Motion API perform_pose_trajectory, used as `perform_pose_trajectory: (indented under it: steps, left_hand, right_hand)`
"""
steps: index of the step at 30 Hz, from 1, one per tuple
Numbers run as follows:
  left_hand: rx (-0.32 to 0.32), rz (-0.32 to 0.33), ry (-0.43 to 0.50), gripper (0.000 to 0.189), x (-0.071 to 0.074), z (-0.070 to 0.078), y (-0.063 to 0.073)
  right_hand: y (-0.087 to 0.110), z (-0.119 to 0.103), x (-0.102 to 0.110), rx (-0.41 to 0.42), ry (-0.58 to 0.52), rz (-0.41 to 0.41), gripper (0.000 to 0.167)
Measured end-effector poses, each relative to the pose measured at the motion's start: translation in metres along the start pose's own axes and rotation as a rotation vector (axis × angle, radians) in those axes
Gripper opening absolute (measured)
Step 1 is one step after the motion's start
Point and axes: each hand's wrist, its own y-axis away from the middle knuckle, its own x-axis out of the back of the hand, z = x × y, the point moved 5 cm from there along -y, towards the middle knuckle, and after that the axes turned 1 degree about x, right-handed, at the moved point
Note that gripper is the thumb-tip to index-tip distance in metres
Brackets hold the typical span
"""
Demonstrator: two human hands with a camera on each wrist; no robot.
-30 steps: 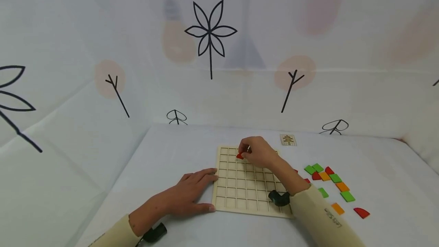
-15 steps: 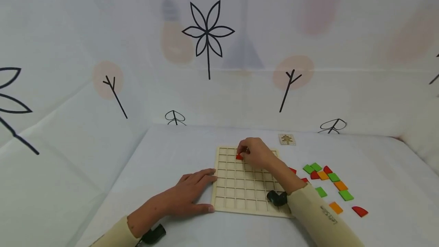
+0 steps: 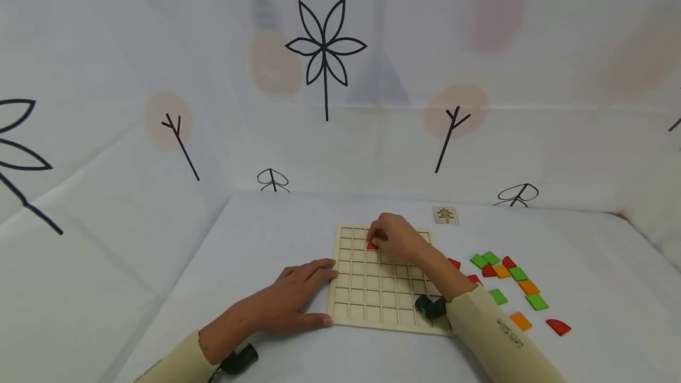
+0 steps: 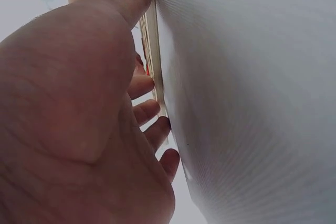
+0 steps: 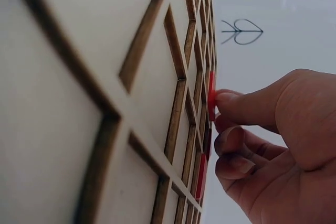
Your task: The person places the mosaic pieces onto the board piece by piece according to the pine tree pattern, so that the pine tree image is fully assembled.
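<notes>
One more red piece [image 5: 200, 177], clear from right wrist

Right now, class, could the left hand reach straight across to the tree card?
Probably not: the grid board and right hand lie between the left hand and the tree card.

The supporting surface is formed by a white table [image 3: 255, 229]. A pale grid board [image 3: 373, 299] is laid flat near its middle. A small square card [image 3: 446, 215], printed with a tree figure, is positioned beyond the board's far right corner. To the right of the board, green tiles [image 3: 537, 302], orange tiles [image 3: 520, 321] and red rounded pieces [image 3: 558, 327] are scattered, some in contact.
</notes>
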Motion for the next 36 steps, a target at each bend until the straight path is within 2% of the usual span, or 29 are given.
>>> perform_pose_trajectory:
  steps: [11,21,24,29,36]
  left_hand:
    - [-0.002,0.015,-0.008,0.085,-0.001,-0.002,-0.002]
    - [-0.014,0.033,-0.021,0.085,0.000,0.001,0.000]
    - [-0.014,0.037,-0.025,0.085,0.001,0.001,0.001]
    - [-0.021,0.036,-0.019,0.085,0.002,0.003,0.001]
    - [-0.010,0.026,-0.025,0.085,0.000,0.004,0.000]
  right_hand:
    - [0.002,0.004,0.001,0.002,-0.024,0.001,0.014]
    - [0.017,0.000,0.019,-0.004,-0.078,-0.006,0.012]
    - [0.023,-0.005,0.025,0.004,-0.082,0.002,0.012]
    - [0.038,-0.010,0.037,-0.034,-0.094,0.021,0.012]
    - [0.061,0.001,0.051,-0.060,-0.038,0.065,0.012]
